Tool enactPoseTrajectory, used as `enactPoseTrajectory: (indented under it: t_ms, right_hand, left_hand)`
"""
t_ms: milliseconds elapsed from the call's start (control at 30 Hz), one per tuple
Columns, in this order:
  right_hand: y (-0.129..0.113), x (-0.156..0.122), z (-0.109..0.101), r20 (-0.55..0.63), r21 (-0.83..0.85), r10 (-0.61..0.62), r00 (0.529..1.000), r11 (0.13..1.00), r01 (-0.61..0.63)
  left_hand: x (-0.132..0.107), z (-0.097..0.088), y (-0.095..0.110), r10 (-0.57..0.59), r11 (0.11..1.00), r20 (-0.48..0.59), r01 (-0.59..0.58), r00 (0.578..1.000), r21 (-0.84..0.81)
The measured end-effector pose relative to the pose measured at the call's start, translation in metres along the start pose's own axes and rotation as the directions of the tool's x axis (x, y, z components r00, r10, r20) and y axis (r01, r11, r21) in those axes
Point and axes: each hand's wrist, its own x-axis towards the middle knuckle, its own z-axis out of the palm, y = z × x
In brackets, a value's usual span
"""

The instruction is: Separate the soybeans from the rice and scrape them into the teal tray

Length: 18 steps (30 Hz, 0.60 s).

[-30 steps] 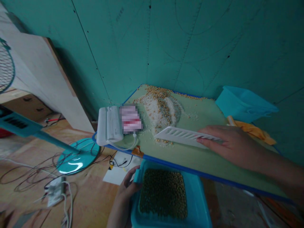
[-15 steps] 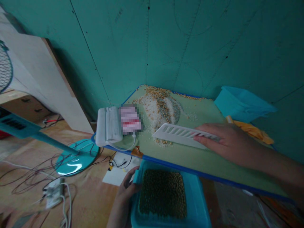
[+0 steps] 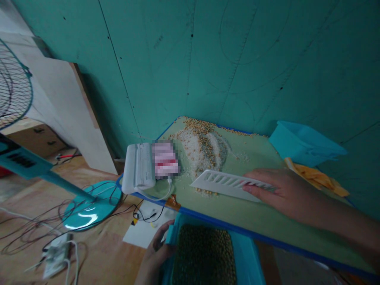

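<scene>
My right hand (image 3: pixel 282 192) lies over one end of a white slotted plastic scraper (image 3: pixel 225 183) and holds it on edge on the green table top (image 3: pixel 237 209). The scraper stands just in front of a heap of white grains mixed with yellow beans (image 3: pixel 202 144) in the table's far left corner. Below the table's blue front edge, my left hand (image 3: pixel 158 247) grips the left rim of a blue tub (image 3: pixel 246 257) filled with dark green beans (image 3: pixel 203 255).
A white device with a cable (image 3: pixel 139 166) sits on the table's left corner. At the back right are a tipped blue container (image 3: pixel 303 140) and a yellow cloth (image 3: pixel 317 178). A teal fan base (image 3: pixel 89 204), loose wires and a power strip (image 3: pixel 56 257) lie on the wooden floor.
The view has shifted down and a little right, so the tub sits lower in the frame. The scraper has edged slightly toward me with a few grains.
</scene>
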Motion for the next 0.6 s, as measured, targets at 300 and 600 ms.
enactPoseTrajectory:
  t_ms: [300,600]
  right_hand:
    - [-0.0036,-0.0035,-0.0003,0.019,-0.015,-0.028,0.999,0.999,0.029]
    - [-0.0019,-0.008,0.0047,-0.053,-0.039,-0.106,0.993,0.994,0.104]
  left_hand:
    - [-0.0047,0.0018,0.0017,-0.053,0.998,-0.002,0.053,0.999,-0.042]
    - [-0.0084,0.0044,0.0,-0.112,0.992,-0.052,0.108,0.992,-0.069]
